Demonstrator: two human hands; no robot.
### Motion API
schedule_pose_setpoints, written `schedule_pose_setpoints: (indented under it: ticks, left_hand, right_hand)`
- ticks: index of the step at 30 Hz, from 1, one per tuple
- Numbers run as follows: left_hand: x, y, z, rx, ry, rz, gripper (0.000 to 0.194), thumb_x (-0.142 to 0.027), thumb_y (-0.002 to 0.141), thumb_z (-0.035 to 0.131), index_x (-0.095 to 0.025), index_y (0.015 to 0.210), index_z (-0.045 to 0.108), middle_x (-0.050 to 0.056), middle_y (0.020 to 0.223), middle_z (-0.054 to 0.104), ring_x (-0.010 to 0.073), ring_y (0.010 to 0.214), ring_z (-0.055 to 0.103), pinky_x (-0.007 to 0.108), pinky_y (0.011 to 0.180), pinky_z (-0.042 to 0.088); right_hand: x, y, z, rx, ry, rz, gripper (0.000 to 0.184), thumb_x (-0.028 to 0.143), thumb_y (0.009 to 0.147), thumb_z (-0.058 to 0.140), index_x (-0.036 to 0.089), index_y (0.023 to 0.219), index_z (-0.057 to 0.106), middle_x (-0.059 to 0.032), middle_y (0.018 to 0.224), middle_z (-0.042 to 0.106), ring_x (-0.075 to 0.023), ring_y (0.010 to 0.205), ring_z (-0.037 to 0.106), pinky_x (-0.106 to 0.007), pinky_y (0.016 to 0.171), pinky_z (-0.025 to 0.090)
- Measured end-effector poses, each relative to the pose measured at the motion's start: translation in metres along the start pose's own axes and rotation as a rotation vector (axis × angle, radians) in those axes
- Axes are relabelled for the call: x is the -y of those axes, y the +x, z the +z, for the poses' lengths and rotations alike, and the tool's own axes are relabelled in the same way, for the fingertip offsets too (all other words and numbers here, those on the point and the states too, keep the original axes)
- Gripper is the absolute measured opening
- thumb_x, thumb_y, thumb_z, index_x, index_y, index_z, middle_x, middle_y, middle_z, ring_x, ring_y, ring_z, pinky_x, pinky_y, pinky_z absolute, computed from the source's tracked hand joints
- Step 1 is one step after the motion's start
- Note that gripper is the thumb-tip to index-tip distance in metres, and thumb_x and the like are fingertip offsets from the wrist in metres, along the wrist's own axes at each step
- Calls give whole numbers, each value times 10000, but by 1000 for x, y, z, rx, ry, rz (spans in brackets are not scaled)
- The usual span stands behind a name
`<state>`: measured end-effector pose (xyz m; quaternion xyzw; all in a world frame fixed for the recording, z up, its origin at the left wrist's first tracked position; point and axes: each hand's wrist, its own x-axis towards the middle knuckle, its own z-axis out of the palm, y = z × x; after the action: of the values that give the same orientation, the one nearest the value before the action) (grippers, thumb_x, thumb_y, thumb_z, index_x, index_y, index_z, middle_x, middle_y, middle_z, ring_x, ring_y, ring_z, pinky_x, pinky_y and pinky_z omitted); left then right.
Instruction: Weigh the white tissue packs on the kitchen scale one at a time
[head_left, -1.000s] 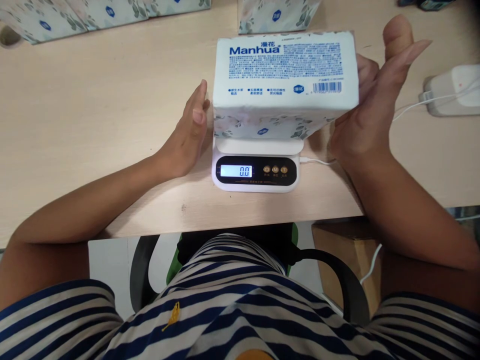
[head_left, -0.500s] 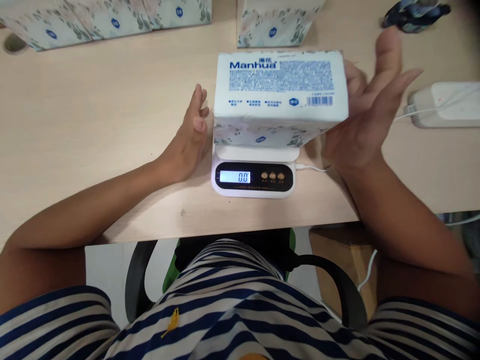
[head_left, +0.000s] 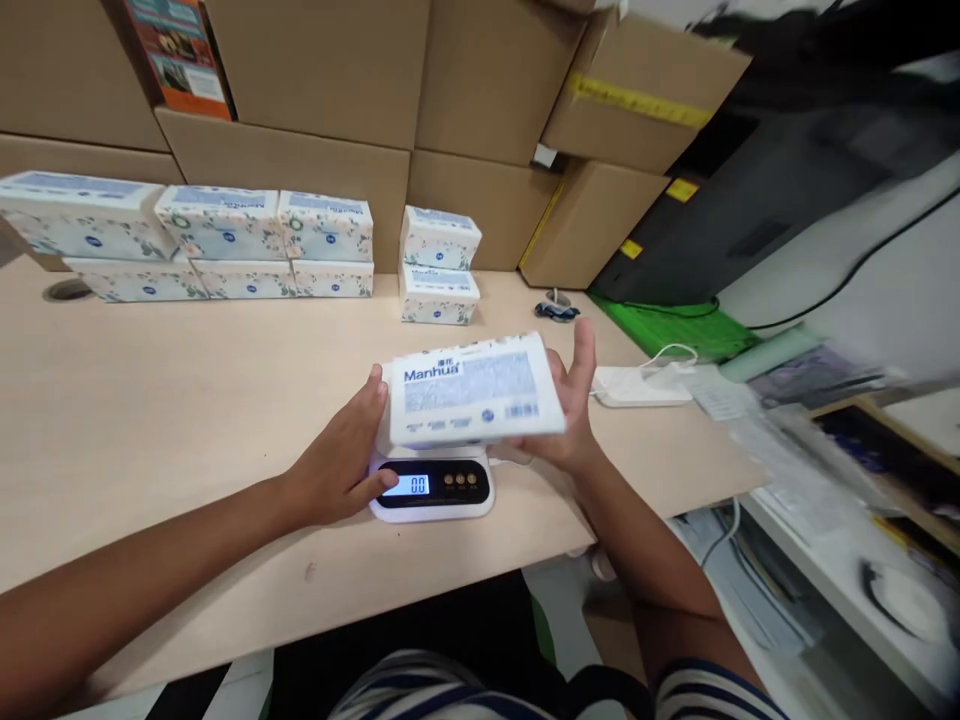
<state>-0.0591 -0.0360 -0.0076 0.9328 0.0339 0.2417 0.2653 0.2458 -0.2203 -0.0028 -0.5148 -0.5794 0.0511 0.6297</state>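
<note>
A floral tissue pack [head_left: 472, 395] printed "Manhua" is tilted above a white digital kitchen scale [head_left: 431, 508], hiding most of its platform. My right hand [head_left: 566, 420] holds the pack by its right end, fingers partly hidden behind and below it, thumb raised. The display [head_left: 412, 486] reads 0.0. My left hand [head_left: 337, 455] is open at the scale's left side, fingers stretched forward near the pack's left end. Its thumb lies over the display's left corner; whether it presses there I cannot tell.
More tissue packs [head_left: 229, 240] stand in two layers at the back left, with a stack of two packs [head_left: 439, 295] beside them. Cardboard boxes [head_left: 315, 70] form a wall behind. On the right are a white power strip [head_left: 645, 388] and a cluttered shelf [head_left: 825, 560].
The view has lifted and turned, showing the boxes behind. My left hand has come closer to the scale, its thumb now over the display. My right hand still has the tissue pack.
</note>
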Motion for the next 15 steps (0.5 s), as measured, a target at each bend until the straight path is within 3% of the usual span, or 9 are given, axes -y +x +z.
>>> schedule_pose_setpoints:
  ticks: [2,5,7,9,12,15]
  left_hand:
    - [7,-3,5,-6,61,-50,1059,-836,1097,417,-328,1862,-111,139,1962,-23,480,1819,78,763,1449,279]
    - [8,-2,4,27,63,-160,1051,-787,1129,402,-218,1865,-88,216,1944,-35,485,1814,12,766,1452,241]
    - [5,1,0,67,35,-201,1078,-808,1122,386,-153,1862,-47,254,1932,-29,482,1812,0,749,1462,214]
    - [1,3,-3,88,21,-221,1118,-846,1104,371,-110,1856,-6,282,1923,-24,482,1811,1,739,1467,199]
    - [-3,4,-4,75,27,-236,1143,-886,1088,325,-70,1846,66,303,1916,-11,482,1811,11,741,1461,197]
    - [-6,2,-4,97,25,-247,1159,-894,1085,319,-35,1838,119,308,1912,-10,469,1817,25,706,1471,196]
  right_hand:
    - [-1,29,-10,-76,135,202,1421,730,580,1001,629,1757,212,-26,1495,749,-424,1377,751,-693,1096,667]
    - [-16,86,-12,-205,303,471,965,725,681,954,418,1520,588,-50,1427,808,-365,1316,780,-574,1008,719]
    - [-34,124,-5,-275,305,536,826,752,718,910,391,1403,623,-20,1411,821,-305,1307,779,-503,975,729]
    - [-54,156,7,-340,225,565,949,721,711,912,422,1520,517,-9,1471,795,-255,1333,767,-451,985,724]
    - [-79,186,25,-345,144,579,1247,647,703,940,390,1728,278,-97,1638,690,-274,1414,734,-481,1080,694]
    - [-91,198,34,-240,107,527,1319,680,664,970,316,1758,330,-153,1749,586,-326,1534,653,-533,1224,613]
